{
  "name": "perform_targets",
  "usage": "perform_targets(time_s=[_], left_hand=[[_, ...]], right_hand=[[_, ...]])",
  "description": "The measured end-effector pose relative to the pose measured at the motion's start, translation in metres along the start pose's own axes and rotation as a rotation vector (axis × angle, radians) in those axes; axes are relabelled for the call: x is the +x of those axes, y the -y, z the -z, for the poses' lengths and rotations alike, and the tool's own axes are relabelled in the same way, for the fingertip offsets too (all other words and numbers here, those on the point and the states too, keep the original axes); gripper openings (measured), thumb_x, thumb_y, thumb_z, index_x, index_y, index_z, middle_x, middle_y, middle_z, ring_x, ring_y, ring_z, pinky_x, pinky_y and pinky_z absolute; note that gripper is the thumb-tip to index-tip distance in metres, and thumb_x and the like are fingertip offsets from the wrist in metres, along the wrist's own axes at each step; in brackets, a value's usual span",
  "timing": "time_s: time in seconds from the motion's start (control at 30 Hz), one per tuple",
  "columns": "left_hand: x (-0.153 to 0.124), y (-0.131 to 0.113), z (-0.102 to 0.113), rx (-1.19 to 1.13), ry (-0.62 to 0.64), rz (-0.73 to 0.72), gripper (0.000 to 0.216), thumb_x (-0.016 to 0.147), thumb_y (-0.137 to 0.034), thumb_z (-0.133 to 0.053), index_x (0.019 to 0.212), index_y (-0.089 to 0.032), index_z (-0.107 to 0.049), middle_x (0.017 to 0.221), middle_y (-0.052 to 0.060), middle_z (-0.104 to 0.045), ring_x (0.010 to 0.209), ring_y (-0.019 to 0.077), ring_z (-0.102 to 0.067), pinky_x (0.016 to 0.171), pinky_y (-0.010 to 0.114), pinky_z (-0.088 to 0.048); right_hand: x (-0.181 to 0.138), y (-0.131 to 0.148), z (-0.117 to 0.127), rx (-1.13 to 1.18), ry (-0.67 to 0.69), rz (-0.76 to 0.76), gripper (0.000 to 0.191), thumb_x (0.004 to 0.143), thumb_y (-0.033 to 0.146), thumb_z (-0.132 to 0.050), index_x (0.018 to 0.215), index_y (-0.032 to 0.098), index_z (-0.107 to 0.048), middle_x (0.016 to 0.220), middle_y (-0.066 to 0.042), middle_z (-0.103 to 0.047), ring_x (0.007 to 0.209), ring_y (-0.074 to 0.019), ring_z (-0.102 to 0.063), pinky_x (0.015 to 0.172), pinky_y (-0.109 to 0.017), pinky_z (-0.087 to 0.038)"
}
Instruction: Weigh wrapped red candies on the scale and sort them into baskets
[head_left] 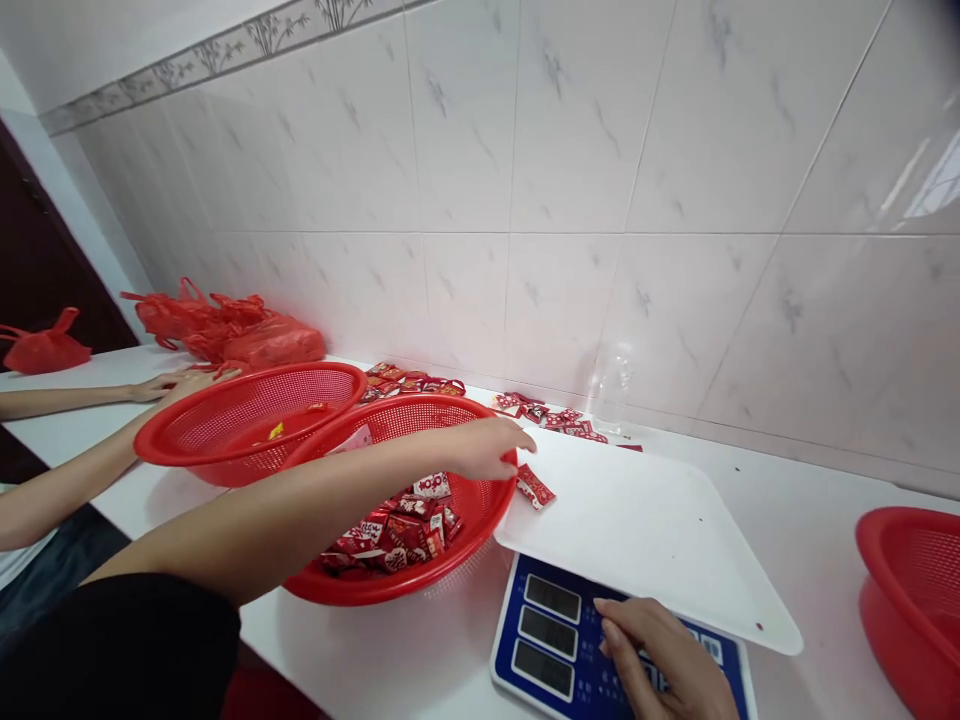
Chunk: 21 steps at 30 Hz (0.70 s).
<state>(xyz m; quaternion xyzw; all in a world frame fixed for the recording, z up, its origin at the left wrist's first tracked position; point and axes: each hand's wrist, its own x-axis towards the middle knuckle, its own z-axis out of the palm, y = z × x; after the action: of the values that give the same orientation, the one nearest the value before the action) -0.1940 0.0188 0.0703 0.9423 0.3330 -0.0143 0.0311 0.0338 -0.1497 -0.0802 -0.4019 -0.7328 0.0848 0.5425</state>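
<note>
My left hand reaches over the near red plastic basket to its right rim, thumb and fingers apart. Just beyond the fingertips, a small red snack packet lies at the left edge of the white tray of a weighing scale. Many red and white wrapped packets fill the bottom of this basket. My right hand hovers at the blue scale panel, beside its display windows, with thumb and forefinger pinched together. Nothing shows between them; whether they touch the panel is unclear.
Another red basket holds a few packets; a co-worker's hands are behind it. Red plastic bags stand at the back left. Loose packets and a clear plastic container sit along the wall. A third red basket is at right.
</note>
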Motion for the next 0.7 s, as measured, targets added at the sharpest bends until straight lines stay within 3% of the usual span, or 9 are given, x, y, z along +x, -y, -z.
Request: perform_targets(time_s=[0.1, 0.17, 0.3, 0.4, 0.5, 0.6, 0.7], left_hand=[[0.017, -0.036, -0.009, 0.113, 0.177, -0.068, 0.033, 0.078, -0.013, -0.06, 0.111, -0.016, -0.065, 0.111, 0.011, -0.068, 0.105, 0.026, -0.06, 0.084, 0.032, -0.047], [0.028, -0.047, -0.015, 0.134, 0.183, -0.065, 0.024, 0.08, -0.01, -0.058, 0.1, -0.015, -0.068, 0.104, 0.012, -0.069, 0.098, 0.0264, -0.062, 0.078, 0.033, -0.047], [0.047, -0.046, -0.022, -0.279, 0.113, -0.04, 0.031, 0.083, -0.028, -0.066, 0.113, -0.02, -0.062, 0.11, 0.006, -0.068, 0.093, 0.0191, -0.065, 0.077, 0.026, -0.048], [0.051, -0.026, -0.015, -0.453, 0.028, 0.031, 0.035, 0.087, -0.035, -0.063, 0.118, -0.021, -0.057, 0.117, 0.003, -0.066, 0.098, 0.0147, -0.064, 0.078, 0.021, -0.048], [0.038, 0.011, -0.007, -0.296, 0.0, 0.258, 0.026, 0.091, -0.034, -0.054, 0.112, -0.019, -0.059, 0.114, 0.003, -0.067, 0.102, 0.0155, -0.062, 0.084, 0.022, -0.046], [0.009, 0.056, -0.008, -0.186, 0.085, 0.445, 0.023, 0.084, -0.032, -0.061, 0.098, -0.015, -0.064, 0.102, 0.009, -0.07, 0.098, 0.0249, -0.064, 0.083, 0.031, -0.047], [-0.026, 0.093, -0.022, -0.118, 0.188, 0.617, 0.037, 0.073, -0.036, -0.07, 0.101, -0.013, -0.065, 0.105, 0.015, -0.07, 0.102, 0.034, -0.062, 0.087, 0.039, -0.046]], right_hand=[[0.0, 0.002, 0.0, -0.016, 0.01, 0.004, 0.015, 0.09, 0.022, -0.055, 0.1, 0.024, -0.066, 0.076, -0.002, -0.067, 0.065, -0.0139, -0.063, 0.056, -0.021, -0.05], [-0.001, 0.004, -0.001, -0.007, -0.009, -0.019, 0.015, 0.091, 0.024, -0.054, 0.098, 0.023, -0.066, 0.075, -0.003, -0.067, 0.064, -0.0144, -0.063, 0.056, -0.022, -0.049], [-0.001, 0.004, -0.001, -0.001, -0.013, -0.008, 0.015, 0.091, 0.023, -0.053, 0.099, 0.022, -0.066, 0.074, -0.003, -0.067, 0.064, -0.0147, -0.063, 0.055, -0.023, -0.049], [0.001, 0.002, 0.004, -0.032, 0.027, 0.047, 0.016, 0.09, 0.02, -0.056, 0.102, 0.022, -0.065, 0.076, -0.003, -0.068, 0.065, -0.0139, -0.064, 0.056, -0.021, -0.051], [0.002, 0.001, 0.006, -0.042, 0.042, 0.065, 0.016, 0.089, 0.019, -0.056, 0.102, 0.022, -0.065, 0.076, -0.002, -0.067, 0.065, -0.0124, -0.064, 0.057, -0.02, -0.051], [0.0, 0.004, 0.002, -0.004, 0.005, 0.037, 0.015, 0.091, 0.021, -0.054, 0.1, 0.022, -0.066, 0.071, -0.001, -0.065, 0.061, -0.012, -0.062, 0.055, -0.02, -0.049], [-0.002, 0.006, -0.003, 0.026, -0.041, 0.002, 0.016, 0.092, 0.026, -0.053, 0.097, 0.022, -0.067, 0.069, -0.002, -0.065, 0.06, -0.0128, -0.061, 0.054, -0.021, -0.048]])
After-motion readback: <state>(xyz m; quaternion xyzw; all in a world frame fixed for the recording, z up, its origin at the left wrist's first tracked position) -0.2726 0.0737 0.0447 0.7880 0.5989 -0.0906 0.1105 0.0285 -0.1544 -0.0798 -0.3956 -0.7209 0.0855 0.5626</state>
